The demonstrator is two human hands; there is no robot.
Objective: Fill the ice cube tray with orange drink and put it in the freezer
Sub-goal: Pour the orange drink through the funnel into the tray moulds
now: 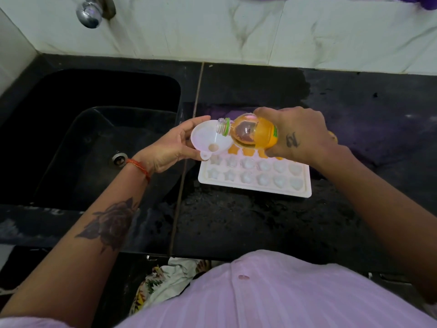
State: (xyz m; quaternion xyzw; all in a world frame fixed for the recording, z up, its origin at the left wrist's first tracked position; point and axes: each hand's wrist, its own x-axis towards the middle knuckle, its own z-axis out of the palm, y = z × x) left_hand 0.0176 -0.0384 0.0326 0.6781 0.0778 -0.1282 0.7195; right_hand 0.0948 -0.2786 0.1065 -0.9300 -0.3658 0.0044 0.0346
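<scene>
A white ice cube tray (255,185) with star and heart moulds lies on the black counter. Its far row holds orange liquid; the two near rows look pale. My left hand (170,147) holds a white funnel (207,139) over the tray's far left corner. My right hand (300,134) grips an uncapped bottle of orange drink (254,132), tipped on its side with its mouth over the funnel's bowl. The hand and bottle hide part of the tray's far row.
A black sink (94,129) with a drain (119,159) lies left of the tray. A chrome tap (91,14) sticks out of the white tiled wall (236,31). The black counter (236,223) runs to the front edge. Patterned cloth (163,282) lies below the counter.
</scene>
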